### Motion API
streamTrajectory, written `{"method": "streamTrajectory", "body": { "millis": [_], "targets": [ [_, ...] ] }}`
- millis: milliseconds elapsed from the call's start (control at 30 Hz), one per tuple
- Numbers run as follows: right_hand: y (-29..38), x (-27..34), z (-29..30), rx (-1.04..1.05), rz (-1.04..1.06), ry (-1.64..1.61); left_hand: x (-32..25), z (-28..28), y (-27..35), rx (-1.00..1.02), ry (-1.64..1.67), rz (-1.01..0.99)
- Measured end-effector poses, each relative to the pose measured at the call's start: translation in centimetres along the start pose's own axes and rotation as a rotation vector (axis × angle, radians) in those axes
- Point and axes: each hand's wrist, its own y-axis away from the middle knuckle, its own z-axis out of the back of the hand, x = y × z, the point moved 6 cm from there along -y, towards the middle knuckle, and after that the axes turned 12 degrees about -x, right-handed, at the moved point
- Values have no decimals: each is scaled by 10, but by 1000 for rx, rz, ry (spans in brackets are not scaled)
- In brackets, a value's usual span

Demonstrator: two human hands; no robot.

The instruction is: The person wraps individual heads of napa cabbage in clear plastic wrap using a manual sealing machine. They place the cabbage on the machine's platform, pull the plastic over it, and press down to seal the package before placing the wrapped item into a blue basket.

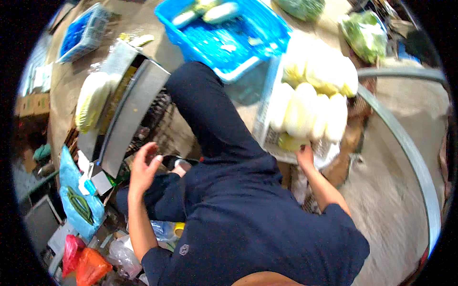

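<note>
My left hand (145,169) is raised beside a grey metal unit (134,114), its fingers apart and nothing in it. One pale napa cabbage (93,102) lies on the far side of that unit. At the near end of a white plastic crate (266,103), my right hand (305,159) touches a yellow-green napa cabbage (290,142); its fingertips are hidden, so its grip is unclear. Several pale napa cabbages (304,111) fill the crate in rows. Beyond my knee is a blue plastic crate (225,69) with a few napa cabbages (222,12) at its far end.
A curved grey metal bar (404,132) arcs along the right side. Bagged greens (366,35) lie at the upper right. Another crate (86,34) stands at the upper left. On the lower left are a light-blue sheet (80,209) and an orange plastic bag (92,266).
</note>
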Motion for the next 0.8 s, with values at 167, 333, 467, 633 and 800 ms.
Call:
{"method": "streamTrajectory", "body": {
  "millis": [167, 333, 467, 633, 800],
  "targets": [
    [22, 213, 19, 359, 226, -288, 3, -2, -2, -4, -38, 32],
    [-13, 394, 26, 303, 636, -445, 1, 19, 0, -74, -64, -13],
    [11, 541, 33, 333, 1007, -506, 32, 61, 9, -319, 54, 60],
    [56, 675, -37, 629, 1207, -331, 74, 115, 6, -760, 320, 126],
    [58, 705, -133, 960, 805, -181, 106, 151, -31, -728, 538, 268]
  ]
}}
